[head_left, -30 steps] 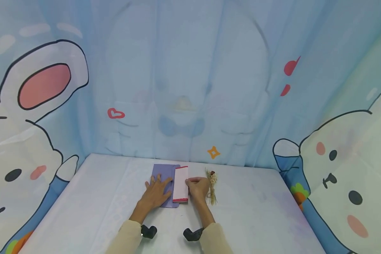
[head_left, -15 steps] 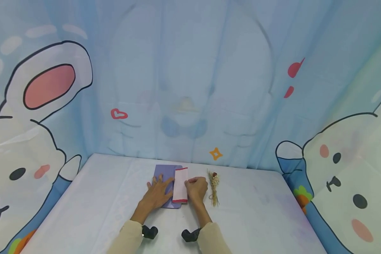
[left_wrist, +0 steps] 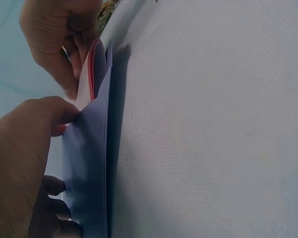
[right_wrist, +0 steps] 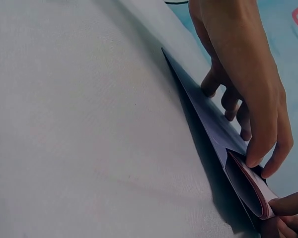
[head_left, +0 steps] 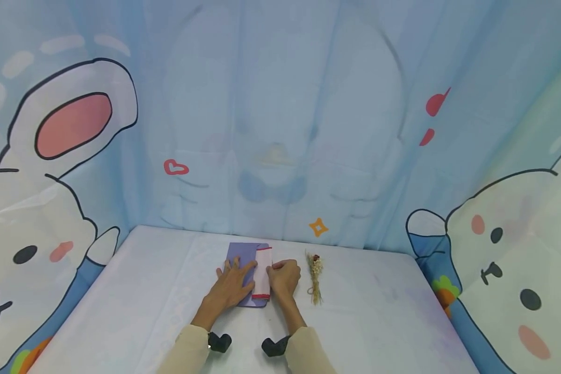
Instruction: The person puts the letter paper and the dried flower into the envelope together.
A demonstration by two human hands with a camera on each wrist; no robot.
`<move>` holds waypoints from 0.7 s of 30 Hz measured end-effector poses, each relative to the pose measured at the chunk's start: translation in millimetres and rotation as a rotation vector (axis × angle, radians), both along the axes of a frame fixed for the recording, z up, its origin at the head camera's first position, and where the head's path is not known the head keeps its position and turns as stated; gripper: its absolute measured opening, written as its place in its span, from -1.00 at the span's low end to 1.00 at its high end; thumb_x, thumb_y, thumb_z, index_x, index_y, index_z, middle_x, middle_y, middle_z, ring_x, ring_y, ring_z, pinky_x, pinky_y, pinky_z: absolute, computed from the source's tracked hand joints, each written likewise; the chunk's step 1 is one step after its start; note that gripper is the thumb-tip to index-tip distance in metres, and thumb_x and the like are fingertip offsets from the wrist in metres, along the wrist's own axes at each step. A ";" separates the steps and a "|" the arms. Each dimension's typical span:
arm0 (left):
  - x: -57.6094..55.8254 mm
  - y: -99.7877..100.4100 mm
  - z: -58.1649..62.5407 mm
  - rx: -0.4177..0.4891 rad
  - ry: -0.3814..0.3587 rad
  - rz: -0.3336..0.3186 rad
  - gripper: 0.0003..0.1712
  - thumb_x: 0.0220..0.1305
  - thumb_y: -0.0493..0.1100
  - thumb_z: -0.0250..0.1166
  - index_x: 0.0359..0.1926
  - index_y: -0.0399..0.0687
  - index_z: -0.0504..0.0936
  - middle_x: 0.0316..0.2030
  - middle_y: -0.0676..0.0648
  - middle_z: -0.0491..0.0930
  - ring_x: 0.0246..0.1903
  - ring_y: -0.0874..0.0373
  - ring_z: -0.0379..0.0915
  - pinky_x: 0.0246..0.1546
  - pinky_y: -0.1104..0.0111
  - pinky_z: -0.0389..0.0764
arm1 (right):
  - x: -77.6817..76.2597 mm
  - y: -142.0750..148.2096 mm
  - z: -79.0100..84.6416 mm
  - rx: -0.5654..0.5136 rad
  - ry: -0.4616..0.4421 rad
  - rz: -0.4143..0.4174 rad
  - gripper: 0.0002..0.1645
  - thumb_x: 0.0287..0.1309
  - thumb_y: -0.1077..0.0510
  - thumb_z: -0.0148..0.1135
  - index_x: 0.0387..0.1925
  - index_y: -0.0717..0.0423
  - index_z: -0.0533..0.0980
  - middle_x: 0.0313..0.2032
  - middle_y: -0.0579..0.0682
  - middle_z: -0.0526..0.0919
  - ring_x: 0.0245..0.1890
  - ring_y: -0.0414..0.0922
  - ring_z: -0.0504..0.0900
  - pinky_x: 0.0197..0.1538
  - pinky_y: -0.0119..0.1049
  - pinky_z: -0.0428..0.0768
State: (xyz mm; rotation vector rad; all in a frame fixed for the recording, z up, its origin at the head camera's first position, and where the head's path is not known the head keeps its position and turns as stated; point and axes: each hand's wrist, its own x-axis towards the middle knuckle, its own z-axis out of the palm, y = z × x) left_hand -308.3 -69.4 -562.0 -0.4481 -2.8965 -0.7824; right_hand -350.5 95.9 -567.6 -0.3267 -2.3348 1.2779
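A purple envelope (head_left: 243, 252) lies on the white table, its right side open. My left hand (head_left: 230, 284) rests on it with fingers spread, thumb and forefinger near the opening. A folded pinkish-white paper with red edges (head_left: 262, 275) stands partly inside the opening. My right hand (head_left: 285, 278) pinches the paper's right edge between thumb and fingers. In the left wrist view the paper (left_wrist: 84, 91) goes in between the envelope's layers. The right wrist view shows the paper's rounded fold (right_wrist: 261, 193) at the mouth; how deep it reaches is hidden.
A small bunch of dried flowers (head_left: 315, 275) lies on the table (head_left: 378, 311) just right of my right hand. A blue curtain (head_left: 271, 104) with cartoon animals hangs behind and at both sides of the table.
My right hand has moved left with the folded paper, and a narrower strip of it shows outside the envelope. The left hand stays in place on the envelope.
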 end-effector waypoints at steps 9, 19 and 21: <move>-0.9 -2.5 0.3 0.003 -0.015 0.004 -0.35 0.51 -0.01 0.23 0.55 0.06 0.48 0.56 -0.57 0.26 0.54 -0.71 0.13 0.41 -0.62 0.19 | 1.7 -8.5 2.7 -0.004 -0.027 0.011 -0.86 -0.07 0.34 0.63 -0.58 0.25 0.76 -0.55 0.16 0.80 -0.53 0.08 0.72 -0.27 0.05 0.70; -2.3 -3.2 0.6 0.003 -0.016 -0.002 -0.35 0.52 0.01 0.25 0.56 0.08 0.47 0.56 -0.57 0.26 0.53 -0.72 0.12 0.39 -0.64 0.19 | -25.8 -7.4 -32.2 0.039 0.003 0.029 -0.86 -0.06 0.29 0.62 -0.60 0.17 0.77 -0.60 0.08 0.78 -0.58 0.01 0.71 -0.37 -0.07 0.68; -2.9 -4.0 -1.9 0.025 0.001 -0.007 -0.35 0.51 0.00 0.25 0.56 0.07 0.47 0.55 -0.59 0.26 0.52 -0.74 0.13 0.38 -0.65 0.19 | -31.6 -7.3 -38.5 0.058 -0.013 0.026 -0.89 -0.04 0.30 0.57 -0.60 0.15 0.78 -0.59 0.06 0.79 -0.57 0.00 0.72 -0.37 -0.08 0.69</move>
